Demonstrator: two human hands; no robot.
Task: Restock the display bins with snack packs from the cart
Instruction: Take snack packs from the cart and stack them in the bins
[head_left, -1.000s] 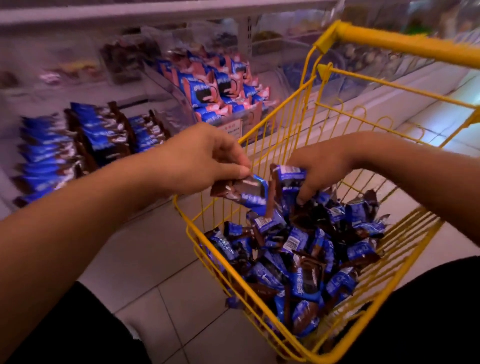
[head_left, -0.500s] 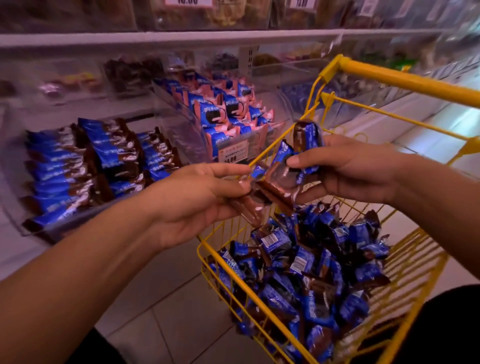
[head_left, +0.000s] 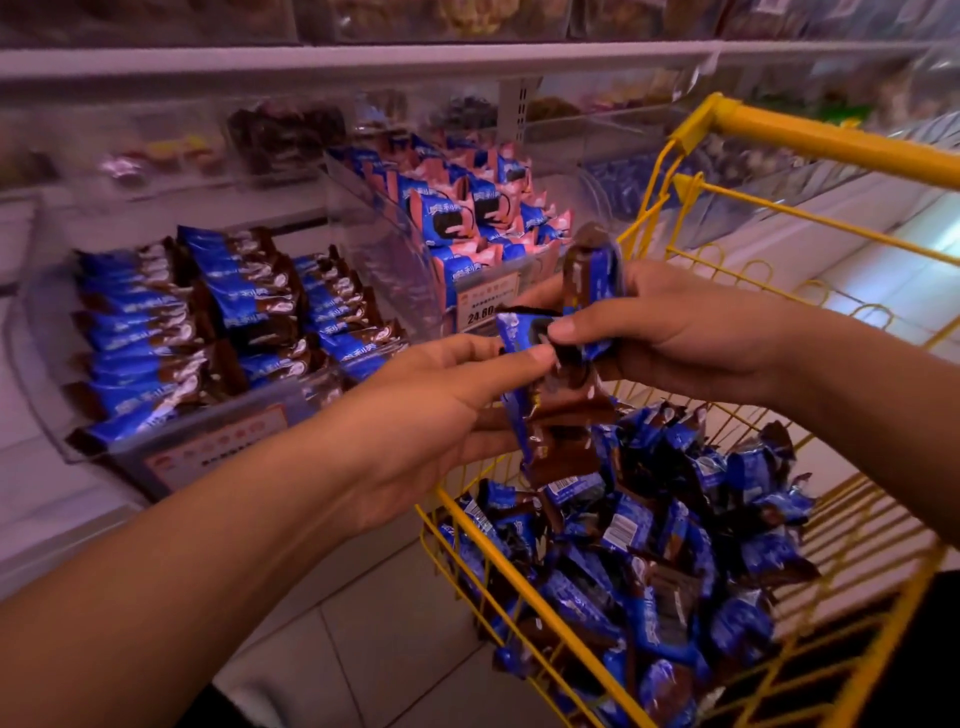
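Packs in hand: blue-and-brown snack packs (head_left: 558, 415) were bunched between both hands, above the cart's near-left corner.
Left hand (head_left: 431, 410): thumb and fingers pinched the lower packs.
Right hand (head_left: 670, 332): fingers curled round an upright pack (head_left: 592, 270).
Cart (head_left: 519, 571): yellow wire, heaped with matching packs (head_left: 649, 561).
Display bin (head_left: 218, 431): clear, left of the cart, holding neat rows of the same packs.
Room: shop shelving (head_left: 363, 57) above, pale tiled floor (head_left: 374, 654) below.
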